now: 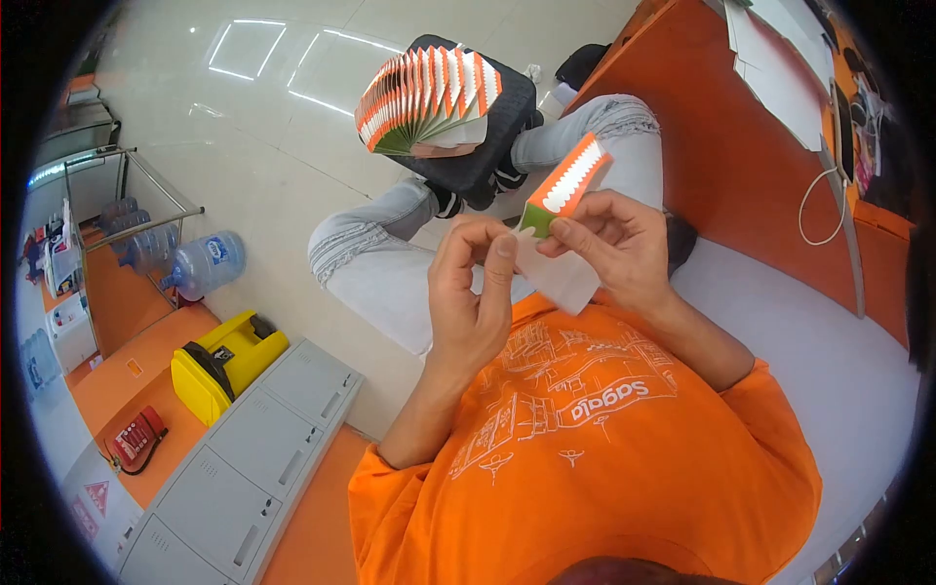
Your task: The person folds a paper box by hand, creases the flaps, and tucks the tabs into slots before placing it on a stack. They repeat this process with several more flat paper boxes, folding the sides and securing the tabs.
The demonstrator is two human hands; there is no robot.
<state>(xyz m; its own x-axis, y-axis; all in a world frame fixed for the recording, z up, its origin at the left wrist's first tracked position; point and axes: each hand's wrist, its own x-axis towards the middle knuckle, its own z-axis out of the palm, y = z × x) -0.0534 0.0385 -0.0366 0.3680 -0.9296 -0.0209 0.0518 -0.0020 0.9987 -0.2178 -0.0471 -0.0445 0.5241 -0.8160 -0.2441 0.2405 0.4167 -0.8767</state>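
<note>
A small folded paper carton [571,185], orange and green with a white zigzag print, is held up in front of my chest. My right hand [624,249] is closed on it, thumb and fingers gripping its green end. My left hand [473,288] pinches the near side, where a plain white flap [561,276] hangs down between both hands. The left fingertips partly cover the edge they grip. Beyond my knees, many similar flat cartons [429,97] lie fanned out on a black stool [512,97].
An orange desk panel [712,127] rises on my right, with white sheets [780,68] and a cable above. On the left are grey lockers [253,439], a yellow bin [224,361], a fire extinguisher [136,439] and large water bottles [208,263].
</note>
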